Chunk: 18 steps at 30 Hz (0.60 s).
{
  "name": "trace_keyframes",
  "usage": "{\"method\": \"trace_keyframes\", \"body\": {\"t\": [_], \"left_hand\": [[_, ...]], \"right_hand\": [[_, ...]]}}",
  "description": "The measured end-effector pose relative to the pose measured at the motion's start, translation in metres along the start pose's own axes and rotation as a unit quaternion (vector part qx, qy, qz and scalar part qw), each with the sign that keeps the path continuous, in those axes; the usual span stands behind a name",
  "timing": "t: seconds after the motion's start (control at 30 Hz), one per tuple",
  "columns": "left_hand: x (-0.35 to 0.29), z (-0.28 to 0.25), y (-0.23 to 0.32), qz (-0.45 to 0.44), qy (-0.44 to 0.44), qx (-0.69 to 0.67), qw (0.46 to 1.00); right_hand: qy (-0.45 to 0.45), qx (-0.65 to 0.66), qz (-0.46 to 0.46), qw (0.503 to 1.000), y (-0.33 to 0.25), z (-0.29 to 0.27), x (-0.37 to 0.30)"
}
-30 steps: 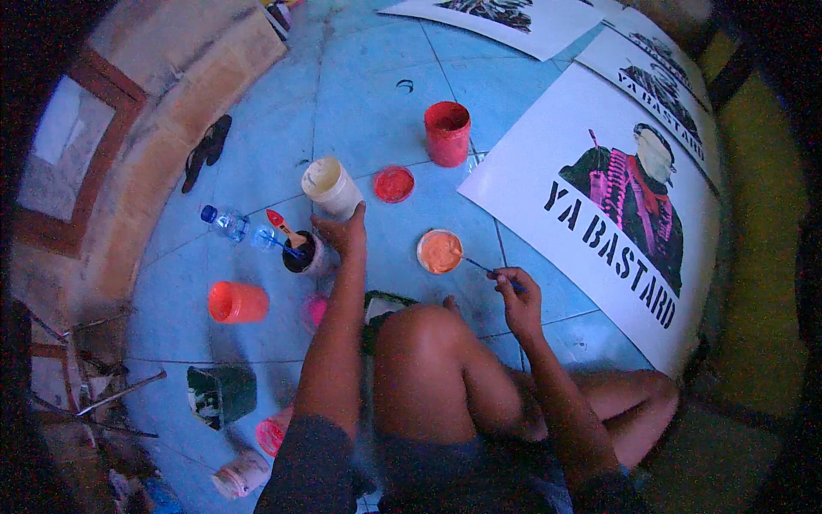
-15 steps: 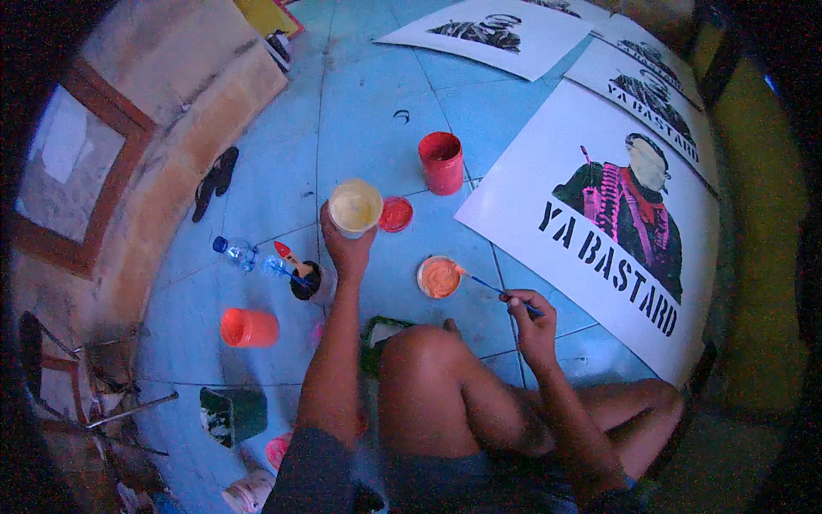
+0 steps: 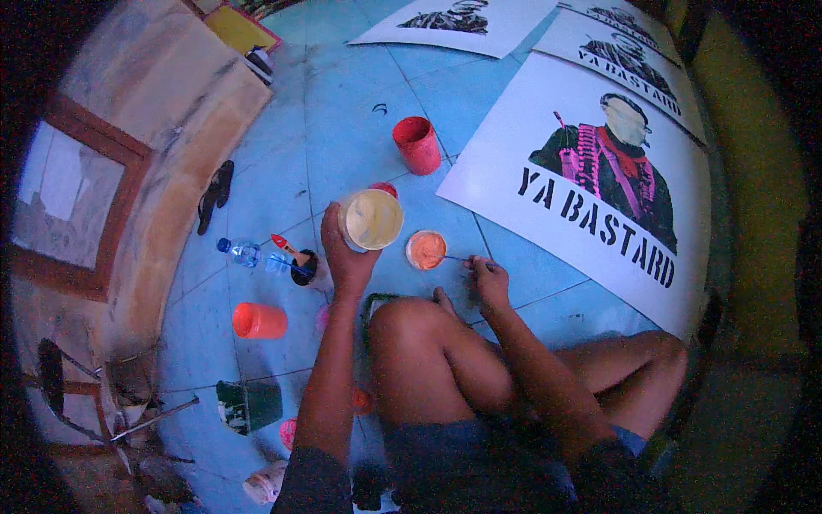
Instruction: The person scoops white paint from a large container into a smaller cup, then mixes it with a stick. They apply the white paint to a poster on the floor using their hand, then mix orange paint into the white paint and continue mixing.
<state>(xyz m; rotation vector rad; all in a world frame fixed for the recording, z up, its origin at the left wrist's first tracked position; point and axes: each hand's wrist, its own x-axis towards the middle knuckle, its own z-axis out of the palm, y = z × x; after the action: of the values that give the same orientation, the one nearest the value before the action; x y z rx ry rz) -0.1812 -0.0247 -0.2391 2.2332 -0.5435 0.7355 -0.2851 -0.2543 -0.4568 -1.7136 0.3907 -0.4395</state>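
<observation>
My left hand [image 3: 347, 259] is wrapped round a white tub of cream-coloured paint [image 3: 373, 220], its opening turned up to view. The tub is above the floor and partly hides a red lid [image 3: 384, 188]. Between the fingers of my right hand [image 3: 489, 281] is a thin paintbrush [image 3: 457, 258]. Its tip is at the edge of a small round lid of orange paint [image 3: 426, 250], on the floor just right of the tub.
A red paint pot [image 3: 417, 146] stands beyond the tub. Left are a dark cup with brushes [image 3: 304, 271], a plastic bottle [image 3: 240, 252] and an orange pot [image 3: 260, 320]. Stencilled posters [image 3: 599, 188] lie at the right. My bent knee [image 3: 415, 330] is close to the orange lid.
The view has shifted. My left hand has brought the cream paint tub closer to the orange lid, covering more of the red lid. My right hand has moved left with the paintbrush, closer to the orange paint.
</observation>
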Motion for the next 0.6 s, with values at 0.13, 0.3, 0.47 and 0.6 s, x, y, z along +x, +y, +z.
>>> {"method": "trace_keyframes", "body": {"t": [0.13,0.3,0.47,0.6], "left_hand": [[-0.041,-0.016,-0.029,-0.003,-0.006,0.041,0.999],[-0.042,-0.017,-0.03,-0.003,-0.013,0.038,0.999],[-0.04,-0.012,-0.028,0.003,-0.013,0.033,0.999],[-0.042,-0.014,-0.029,-0.012,-0.015,0.028,0.999]], "right_hand": [[0.018,0.016,0.022,0.999,-0.033,0.024,-0.022],[0.064,0.008,0.088,0.994,-0.053,0.009,-0.023],[0.078,0.011,0.113,0.99,-0.062,-0.012,-0.026],[0.069,-0.043,0.155,0.985,-0.069,-0.022,-0.023]]}}
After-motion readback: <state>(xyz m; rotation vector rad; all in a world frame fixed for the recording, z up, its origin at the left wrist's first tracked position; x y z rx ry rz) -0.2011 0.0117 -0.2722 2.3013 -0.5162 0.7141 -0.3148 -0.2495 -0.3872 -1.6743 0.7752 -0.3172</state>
